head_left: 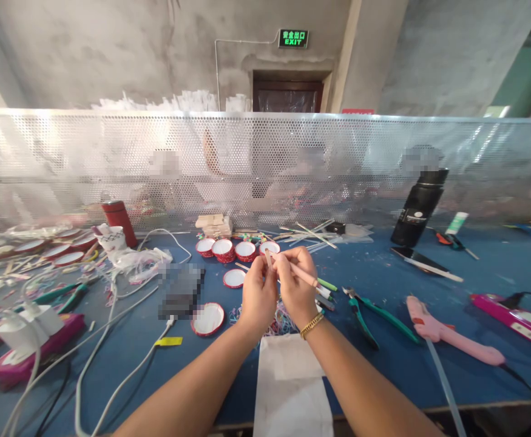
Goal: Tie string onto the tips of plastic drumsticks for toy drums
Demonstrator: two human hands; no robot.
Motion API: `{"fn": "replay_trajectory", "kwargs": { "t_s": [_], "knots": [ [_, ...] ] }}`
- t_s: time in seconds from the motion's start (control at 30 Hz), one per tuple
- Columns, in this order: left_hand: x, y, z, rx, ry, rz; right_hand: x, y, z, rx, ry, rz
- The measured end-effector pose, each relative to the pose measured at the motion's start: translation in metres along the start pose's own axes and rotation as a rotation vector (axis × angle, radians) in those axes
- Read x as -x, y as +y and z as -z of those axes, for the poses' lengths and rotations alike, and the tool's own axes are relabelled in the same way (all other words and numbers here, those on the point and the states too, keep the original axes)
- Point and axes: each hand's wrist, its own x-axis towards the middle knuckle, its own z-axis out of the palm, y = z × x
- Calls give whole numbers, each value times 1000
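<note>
Both my hands are raised over the middle of the blue table, close together. My left hand [260,294] pinches a small pale flat strip [268,261] between thumb and fingers. In my right hand [298,294] is a pale pink, round stick [307,278], perhaps a pen or a dowel, its blunt end sticking out to the right. The fingertips of the two hands nearly meet, partly hiding both pieces. Beneath the wrists lie a heap of coloured thread-like bits [280,321] and a white paper sheet [287,388]. Red-rimmed jar lids [246,250] stand in stacks just beyond.
To the right lie green-handled cutting pliers [383,315], a pink glue gun [451,337] and a black bottle [417,209]. A phone [183,294] with its cable, single lids [207,319] and a purple power strip [33,352] are on the left. A perforated metal screen [256,145] stands behind.
</note>
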Motion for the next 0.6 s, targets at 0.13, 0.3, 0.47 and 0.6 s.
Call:
{"fn": "replay_trajectory", "kwargs": {
  "t_s": [0.13, 0.3, 0.47, 0.6],
  "knots": [
    [0, 0, 0, 5, 4, 3, -1, -1, 0, 12, 6, 10],
    [0, -2, -1, 49, 0, 30, -2, 0, 1, 11, 29, 8],
    [1, 2, -1, 31, 3, 37, -1, -1, 1, 7, 0, 14],
    [1, 5, -1, 19, 10, 13, -1, -1, 0, 25, -3, 52]
  ]
}}
